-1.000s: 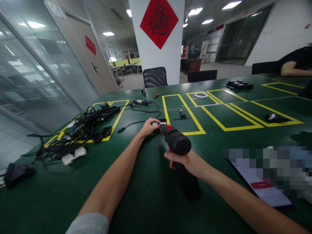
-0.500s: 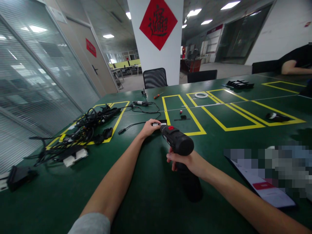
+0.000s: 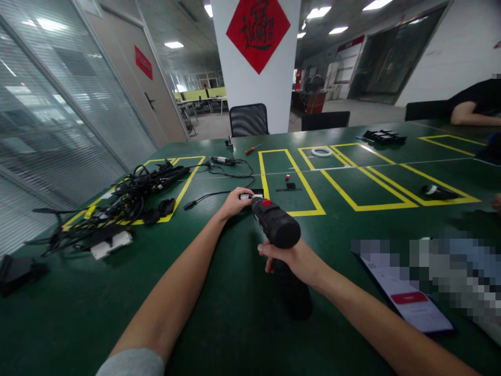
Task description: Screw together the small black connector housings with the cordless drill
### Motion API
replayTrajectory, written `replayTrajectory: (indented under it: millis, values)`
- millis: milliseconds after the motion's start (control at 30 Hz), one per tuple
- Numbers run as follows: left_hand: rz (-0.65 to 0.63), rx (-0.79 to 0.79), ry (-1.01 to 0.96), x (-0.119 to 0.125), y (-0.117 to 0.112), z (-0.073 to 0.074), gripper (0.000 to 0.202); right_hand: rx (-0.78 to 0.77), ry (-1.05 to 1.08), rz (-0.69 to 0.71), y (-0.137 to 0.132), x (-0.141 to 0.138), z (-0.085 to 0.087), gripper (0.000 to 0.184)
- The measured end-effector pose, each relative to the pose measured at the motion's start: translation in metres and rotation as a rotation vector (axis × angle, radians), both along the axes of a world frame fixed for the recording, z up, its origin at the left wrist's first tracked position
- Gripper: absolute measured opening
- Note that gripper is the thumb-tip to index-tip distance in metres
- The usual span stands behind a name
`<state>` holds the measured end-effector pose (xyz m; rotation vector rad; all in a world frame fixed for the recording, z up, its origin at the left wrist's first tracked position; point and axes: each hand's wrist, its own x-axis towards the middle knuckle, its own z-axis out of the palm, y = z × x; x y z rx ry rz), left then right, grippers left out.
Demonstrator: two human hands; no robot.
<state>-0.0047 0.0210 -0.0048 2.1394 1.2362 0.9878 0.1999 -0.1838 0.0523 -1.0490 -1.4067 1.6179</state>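
Observation:
A black cordless drill (image 3: 278,224) with a red switch on top is in my right hand (image 3: 293,259), whose fingers wrap round the grip. Its chuck points away from me at a small black box with a white label (image 3: 257,192). My left hand (image 3: 234,203) is closed on the near left side of that box, against the table. A black cable (image 3: 209,196) with a plug end lies left of this hand. Whether the bit touches the box is hidden behind the drill body.
Tangled black cables (image 3: 144,188) cover the table's left side. An orange screwdriver (image 3: 251,150), a white tape ring (image 3: 321,152) and black parts (image 3: 382,137) lie farther back. A phone (image 3: 407,292) lies at right. Another person's arm (image 3: 469,112) rests at the far right.
The view has shifted slightly, so the table things appear a little farther left. Both hands, the drill and the box keep about the same places relative to each other.

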Motion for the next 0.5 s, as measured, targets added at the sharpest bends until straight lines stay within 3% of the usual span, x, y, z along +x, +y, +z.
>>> replayTrajectory:
  millis: [500]
  values:
    - [0.003,-0.068,-0.052,-0.001,0.008,0.001,0.028,-0.054,0.050,-0.019,-0.004,-0.008,0.014,0.035]
